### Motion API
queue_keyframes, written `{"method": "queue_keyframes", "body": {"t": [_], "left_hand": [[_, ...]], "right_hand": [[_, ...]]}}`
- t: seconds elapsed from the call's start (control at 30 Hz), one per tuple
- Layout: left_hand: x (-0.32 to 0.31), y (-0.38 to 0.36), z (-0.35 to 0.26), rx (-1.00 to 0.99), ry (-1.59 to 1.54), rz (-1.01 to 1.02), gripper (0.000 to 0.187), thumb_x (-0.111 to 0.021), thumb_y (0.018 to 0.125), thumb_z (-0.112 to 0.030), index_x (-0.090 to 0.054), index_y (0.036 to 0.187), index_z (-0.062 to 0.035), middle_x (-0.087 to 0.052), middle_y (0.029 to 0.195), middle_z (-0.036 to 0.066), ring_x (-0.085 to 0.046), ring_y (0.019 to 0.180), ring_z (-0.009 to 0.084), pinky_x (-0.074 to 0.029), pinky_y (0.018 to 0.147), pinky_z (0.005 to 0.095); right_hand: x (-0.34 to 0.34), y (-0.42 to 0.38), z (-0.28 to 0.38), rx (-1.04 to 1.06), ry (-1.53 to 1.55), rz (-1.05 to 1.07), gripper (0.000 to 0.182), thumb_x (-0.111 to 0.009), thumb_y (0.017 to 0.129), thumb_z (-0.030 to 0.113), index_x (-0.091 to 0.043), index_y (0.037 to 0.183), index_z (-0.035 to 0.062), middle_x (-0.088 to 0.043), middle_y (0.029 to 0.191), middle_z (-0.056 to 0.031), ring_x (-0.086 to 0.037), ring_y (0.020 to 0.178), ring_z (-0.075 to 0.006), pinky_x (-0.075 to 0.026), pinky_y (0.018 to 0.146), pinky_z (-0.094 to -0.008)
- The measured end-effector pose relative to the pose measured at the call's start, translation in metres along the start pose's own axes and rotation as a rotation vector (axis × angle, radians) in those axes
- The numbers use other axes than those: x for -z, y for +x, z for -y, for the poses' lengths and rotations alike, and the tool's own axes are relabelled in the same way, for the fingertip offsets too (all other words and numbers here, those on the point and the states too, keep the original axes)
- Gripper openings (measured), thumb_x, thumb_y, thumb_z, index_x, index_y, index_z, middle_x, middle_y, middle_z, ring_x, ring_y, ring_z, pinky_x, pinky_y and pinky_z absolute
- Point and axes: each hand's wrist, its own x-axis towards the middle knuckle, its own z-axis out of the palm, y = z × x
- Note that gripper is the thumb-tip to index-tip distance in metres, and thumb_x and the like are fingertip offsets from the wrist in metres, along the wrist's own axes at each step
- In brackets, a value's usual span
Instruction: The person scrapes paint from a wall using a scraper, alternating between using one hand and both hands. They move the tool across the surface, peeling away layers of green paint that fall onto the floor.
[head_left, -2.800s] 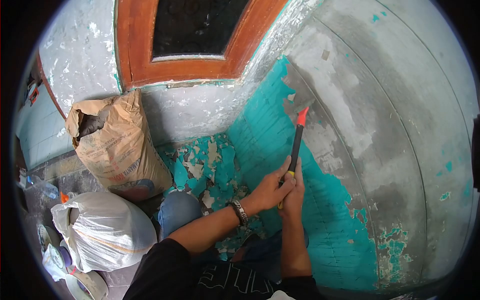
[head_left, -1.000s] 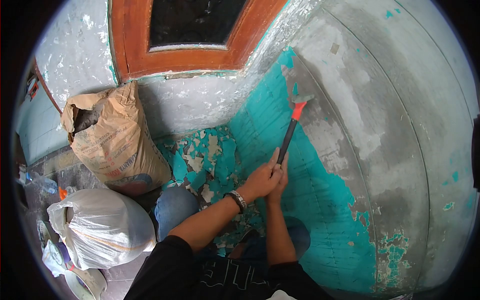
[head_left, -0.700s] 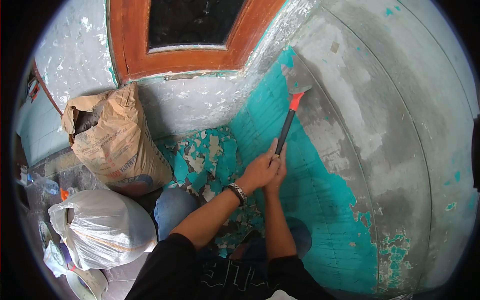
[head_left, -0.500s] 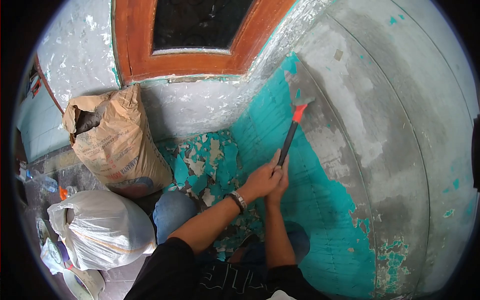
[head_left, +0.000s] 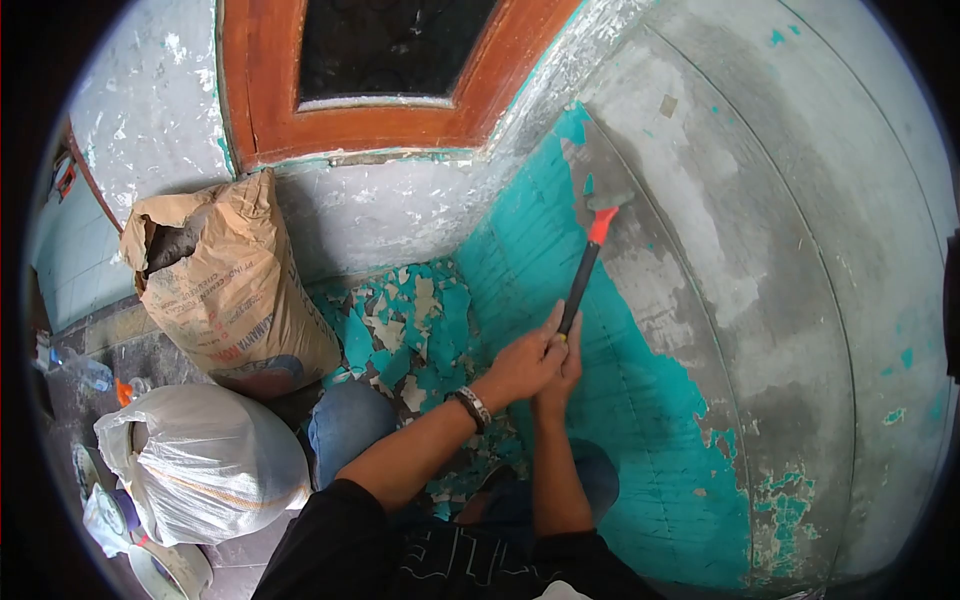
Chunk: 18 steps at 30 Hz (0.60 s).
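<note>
A long-handled scraper [head_left: 582,272] with a black shaft, a red neck and a wide blade slants up and right across the wall. Both hands are wrapped round its lower end. My left hand [head_left: 522,366], with a bracelet at the wrist, overlaps my right hand [head_left: 560,378], which sits just right of it. The blade [head_left: 611,200] lies by bare grey plaster, near a small leftover fleck of teal paint. Teal paint [head_left: 540,220] covers the wall left of and below the blade, with a jagged edge against the grey.
Peeled paint flakes [head_left: 415,315] lie on the floor between the wall and my knee. At the left stand an open brown paper sack [head_left: 235,300] and a white woven sack [head_left: 215,465]. A wooden-framed door [head_left: 270,125] is at the top.
The view has shifted slightly, moving the door and sacks a little left. Both hands still grip the scraper, and its blade remains near the same spot on the wall.
</note>
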Motion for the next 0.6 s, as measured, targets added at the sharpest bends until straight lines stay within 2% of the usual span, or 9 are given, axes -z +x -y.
{"method": "queue_keyframes", "body": {"t": [0.07, 0.13, 0.17, 0.23, 0.27, 0.33, 0.47, 0.53, 0.6], "left_hand": [[-0.001, 0.009, 0.005, 0.002, 0.013, -0.009, 0.065, -0.041, 0.092, -0.029, -0.021, 0.149, -0.0061, -0.062, 0.084, 0.022, -0.062, 0.076, 0.0361, -0.048, 0.070, 0.0413], [0.002, 0.008, -0.001, 0.025, 0.019, 0.011, 0.064, -0.041, 0.092, -0.029, -0.021, 0.149, -0.0064, -0.062, 0.085, 0.022, -0.062, 0.077, 0.0361, -0.048, 0.070, 0.0413], [0.009, 0.012, -0.008, 0.071, 0.003, 0.023, 0.064, -0.041, 0.092, -0.029, -0.022, 0.149, -0.0063, -0.062, 0.086, 0.022, -0.062, 0.077, 0.0364, -0.048, 0.070, 0.0414], [0.011, 0.014, -0.012, 0.101, -0.014, 0.026, 0.064, -0.041, 0.092, -0.029, -0.022, 0.149, -0.0061, -0.062, 0.086, 0.022, -0.062, 0.078, 0.0367, -0.048, 0.070, 0.0415], [0.005, 0.008, -0.007, 0.057, -0.009, 0.012, 0.064, -0.041, 0.092, -0.029, -0.022, 0.149, -0.0062, -0.062, 0.085, 0.022, -0.062, 0.077, 0.0364, -0.048, 0.070, 0.0413], [0.007, 0.014, -0.007, 0.007, 0.000, -0.015, 0.064, -0.041, 0.092, -0.029, -0.022, 0.149, -0.0062, -0.062, 0.085, 0.022, -0.062, 0.077, 0.0361, -0.048, 0.070, 0.0411], [0.014, 0.019, -0.017, 0.096, -0.020, 0.021, 0.064, -0.041, 0.093, -0.029, -0.022, 0.149, -0.0066, -0.063, 0.085, 0.021, -0.062, 0.077, 0.0351, -0.048, 0.071, 0.0398], [0.015, 0.019, -0.017, 0.103, -0.021, 0.026, 0.064, -0.041, 0.093, -0.030, -0.022, 0.149, -0.0067, -0.063, 0.085, 0.021, -0.062, 0.077, 0.0347, -0.048, 0.071, 0.0395], [0.007, 0.018, -0.010, -0.027, -0.055, -0.031, 0.063, -0.041, 0.094, -0.031, -0.023, 0.149, -0.0066, -0.063, 0.085, 0.021, -0.063, 0.078, 0.0339, -0.048, 0.070, 0.0393]], "right_hand": [[0.001, 0.006, -0.002, -0.019, -0.013, 0.011, 0.053, -0.049, 0.097, 0.012, -0.032, 0.146, 0.0008, -0.062, 0.105, -0.0094, -0.057, 0.086, -0.0117, -0.047, 0.073, -0.0259], [-0.002, 0.014, -0.001, 0.013, -0.108, 0.009, 0.054, -0.049, 0.096, 0.009, -0.030, 0.146, -0.0007, -0.059, 0.095, -0.0021, -0.053, 0.077, -0.0084, -0.044, 0.066, -0.0252], [-0.003, 0.013, -0.004, 0.004, -0.113, 0.003, 0.054, -0.049, 0.096, 0.009, -0.030, 0.146, -0.0007, -0.059, 0.095, -0.0021, -0.053, 0.077, -0.0084, -0.044, 0.066, -0.0252], [-0.009, 0.018, -0.008, 0.078, -0.068, -0.020, 0.054, -0.051, 0.096, 0.011, -0.032, 0.145, -0.0001, -0.062, 0.106, -0.0084, -0.058, 0.087, -0.0104, -0.047, 0.073, -0.0245], [-0.007, 0.018, -0.006, 0.089, -0.066, -0.015, 0.054, -0.051, 0.096, 0.011, -0.032, 0.145, -0.0001, -0.062, 0.106, -0.0084, -0.058, 0.087, -0.0104, -0.047, 0.073, -0.0245], [-0.002, 0.013, 0.003, -0.025, 0.024, 0.008, 0.055, -0.051, 0.097, 0.012, -0.031, 0.145, -0.0015, -0.062, 0.110, -0.0096, -0.058, 0.090, -0.0116, -0.047, 0.075, -0.0257], [-0.005, 0.025, 0.005, -0.045, -0.071, 0.038, 0.055, -0.051, 0.097, 0.013, -0.030, 0.146, -0.0018, -0.061, 0.115, -0.0107, -0.059, 0.093, -0.0124, -0.048, 0.076, -0.0270], [-0.009, 0.023, 0.002, 0.061, 0.031, -0.021, 0.055, -0.051, 0.097, 0.013, -0.030, 0.146, -0.0017, -0.060, 0.118, -0.0115, -0.059, 0.095, -0.0115, -0.049, 0.077, -0.0274], [-0.009, 0.029, 0.002, 0.044, 0.030, 0.003, 0.055, -0.051, 0.097, 0.013, -0.030, 0.146, -0.0011, -0.060, 0.118, -0.0117, -0.059, 0.095, -0.0118, -0.049, 0.077, -0.0276]]}}
